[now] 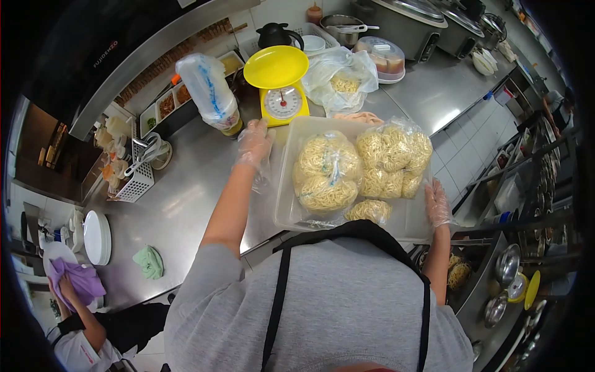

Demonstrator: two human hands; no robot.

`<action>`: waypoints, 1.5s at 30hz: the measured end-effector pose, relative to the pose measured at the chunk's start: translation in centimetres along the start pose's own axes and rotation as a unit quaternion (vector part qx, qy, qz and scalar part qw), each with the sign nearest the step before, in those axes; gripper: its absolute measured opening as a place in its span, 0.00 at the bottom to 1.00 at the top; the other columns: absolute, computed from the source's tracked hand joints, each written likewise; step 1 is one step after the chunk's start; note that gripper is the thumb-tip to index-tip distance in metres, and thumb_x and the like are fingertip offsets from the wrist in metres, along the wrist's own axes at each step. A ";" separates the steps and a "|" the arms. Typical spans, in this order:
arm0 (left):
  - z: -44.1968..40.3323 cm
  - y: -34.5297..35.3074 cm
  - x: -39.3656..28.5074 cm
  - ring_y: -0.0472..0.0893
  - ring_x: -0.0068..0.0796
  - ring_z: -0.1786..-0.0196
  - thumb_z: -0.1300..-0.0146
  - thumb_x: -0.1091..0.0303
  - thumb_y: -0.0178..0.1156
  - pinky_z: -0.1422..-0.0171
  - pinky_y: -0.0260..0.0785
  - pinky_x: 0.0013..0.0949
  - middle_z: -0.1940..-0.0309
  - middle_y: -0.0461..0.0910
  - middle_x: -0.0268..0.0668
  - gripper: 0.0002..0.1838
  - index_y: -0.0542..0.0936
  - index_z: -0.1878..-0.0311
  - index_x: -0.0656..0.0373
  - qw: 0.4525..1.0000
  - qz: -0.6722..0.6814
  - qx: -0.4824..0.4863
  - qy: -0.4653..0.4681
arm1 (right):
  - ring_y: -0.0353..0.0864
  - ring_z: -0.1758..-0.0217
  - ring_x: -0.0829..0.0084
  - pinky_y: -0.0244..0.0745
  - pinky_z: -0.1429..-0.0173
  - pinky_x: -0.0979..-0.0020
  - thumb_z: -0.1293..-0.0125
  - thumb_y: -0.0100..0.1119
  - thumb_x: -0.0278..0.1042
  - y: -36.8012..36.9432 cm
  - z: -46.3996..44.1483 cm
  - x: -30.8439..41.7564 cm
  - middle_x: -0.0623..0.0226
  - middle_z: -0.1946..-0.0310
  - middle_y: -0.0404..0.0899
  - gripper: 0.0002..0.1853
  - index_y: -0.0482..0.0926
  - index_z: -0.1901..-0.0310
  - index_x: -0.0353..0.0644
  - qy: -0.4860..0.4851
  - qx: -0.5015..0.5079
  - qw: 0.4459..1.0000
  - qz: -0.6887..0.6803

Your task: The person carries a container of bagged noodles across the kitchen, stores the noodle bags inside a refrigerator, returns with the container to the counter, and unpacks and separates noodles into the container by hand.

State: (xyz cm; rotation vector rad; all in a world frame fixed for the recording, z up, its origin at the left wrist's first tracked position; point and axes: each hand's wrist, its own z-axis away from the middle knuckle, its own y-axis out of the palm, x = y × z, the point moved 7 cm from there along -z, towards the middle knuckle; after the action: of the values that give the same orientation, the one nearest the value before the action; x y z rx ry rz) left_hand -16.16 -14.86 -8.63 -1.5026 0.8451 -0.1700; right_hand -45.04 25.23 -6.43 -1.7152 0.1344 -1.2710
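A clear plastic bin (283,186) in front of my body holds bagged yellow noodles (328,170), with a second bag (393,155) beside them and a smaller noodle bundle (369,211) near its front wall. My right hand (437,203), in a clear plastic glove, grips the bin's right side, fingers along the wall. Left of the bin, my gloved left hand (254,144) has its fingers stretched out at the base of a yellow dial scale (284,102); whether they touch it is unclear. A yellow pan (276,66) tops the scale. Behind the left hand stands a plastic-wrapped container (207,90).
A plastic bag with noodles (344,80) and a lidded round container (379,57) sit behind the bin. A utensil basket (136,180) and green cloth (148,261) are on the steel counter (192,204). At lower left, another person holds a purple cloth (77,279).
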 end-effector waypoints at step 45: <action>3.8 6.9 -11.3 0.72 0.20 0.64 0.46 0.69 0.57 0.58 0.63 0.24 0.65 0.76 0.32 0.11 0.75 0.59 0.61 0.833 0.529 0.103 -0.122 | 0.68 0.42 0.54 0.62 0.39 0.63 0.36 0.47 0.46 -5.6 0.5 -5.9 0.51 0.45 0.69 0.25 0.62 0.39 0.47 0.084 -0.013 0.995 -0.048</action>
State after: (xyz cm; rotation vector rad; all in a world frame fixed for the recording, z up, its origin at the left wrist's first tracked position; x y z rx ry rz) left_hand -24.76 -4.33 -11.18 -0.6619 1.2781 0.7205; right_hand -49.66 31.98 -6.30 -1.6525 0.1706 -1.4902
